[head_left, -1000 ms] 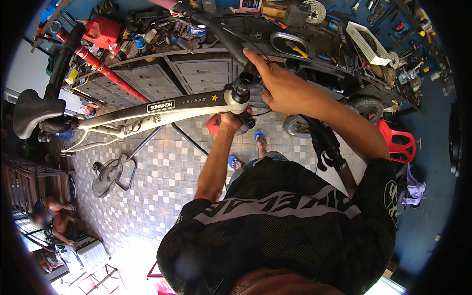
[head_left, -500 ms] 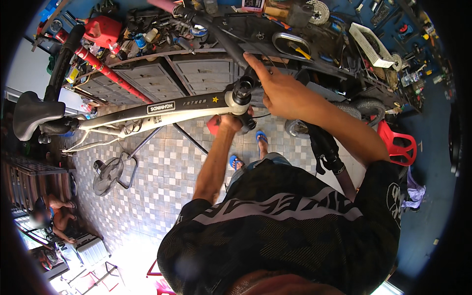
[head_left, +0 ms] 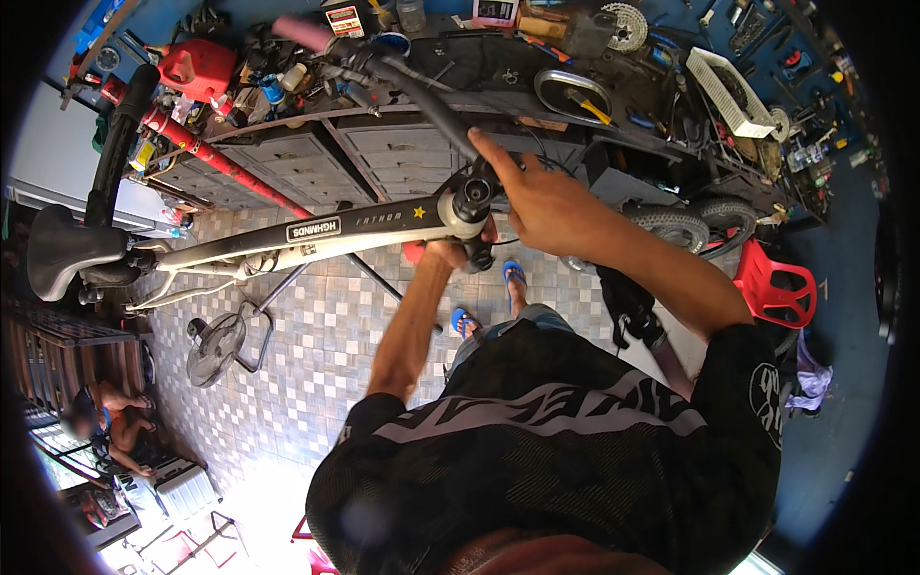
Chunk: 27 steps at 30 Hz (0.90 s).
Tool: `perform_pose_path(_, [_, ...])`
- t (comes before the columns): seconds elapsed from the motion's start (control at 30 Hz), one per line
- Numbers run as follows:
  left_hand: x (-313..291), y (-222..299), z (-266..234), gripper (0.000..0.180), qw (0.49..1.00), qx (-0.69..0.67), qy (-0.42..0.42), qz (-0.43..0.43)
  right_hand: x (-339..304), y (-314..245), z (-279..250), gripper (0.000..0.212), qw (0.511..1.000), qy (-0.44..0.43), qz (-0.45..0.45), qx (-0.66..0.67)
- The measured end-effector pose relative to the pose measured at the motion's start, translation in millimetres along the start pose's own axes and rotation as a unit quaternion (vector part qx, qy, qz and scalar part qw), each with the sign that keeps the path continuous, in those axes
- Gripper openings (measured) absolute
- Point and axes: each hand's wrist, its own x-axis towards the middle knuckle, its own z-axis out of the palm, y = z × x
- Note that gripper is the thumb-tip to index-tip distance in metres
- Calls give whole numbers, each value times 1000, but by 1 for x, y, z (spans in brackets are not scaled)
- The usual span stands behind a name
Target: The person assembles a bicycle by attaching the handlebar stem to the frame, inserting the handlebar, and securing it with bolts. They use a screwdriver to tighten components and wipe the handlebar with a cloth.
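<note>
A black and white bike frame (head_left: 364,223) lies across the view, its saddle (head_left: 69,251) at the far left and its head tube in front of me. My left hand (head_left: 448,257) reaches up from below and is closed around the underside of the head tube, its fingers partly hidden by the frame. On the other side, my right hand (head_left: 551,196) is at the stem, index finger stretched along the black handlebar (head_left: 436,110); its other fingers are mostly hidden behind the stem. A round stem top (head_left: 477,191) shows between the hands. The bar's far end carries a pink grip (head_left: 300,34).
A cluttered workbench (head_left: 489,72) with drawers runs along the far side. A red stand pole (head_left: 230,165) slants beneath the frame. A fan (head_left: 216,350) stands on the tiled floor, left. Wheels (head_left: 671,225) and a red chair (head_left: 774,285) are right. Another person (head_left: 115,422) sits far left.
The frame, saddle and handlebar sit slightly nearer to me, and both hands have shifted with them. Part of this comes from a small shift of the view. Both hands keep their places on the bike.
</note>
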Motion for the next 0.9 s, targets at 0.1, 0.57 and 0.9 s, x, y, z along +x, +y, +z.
perform_pose_path(0.1, [-3,16,-2,62,989,-63,-21,-131,5,9,1,104,1000,-20,-23,-1])
perform_pose_path(0.57, [21,-8,-11,62,987,10,111,119,26,16,5,103,999,4,10,39])
perform_pose_path(0.9, [36,-5,8,63,966,-20,211,148,34,29,7,100,998,4,-5,69])
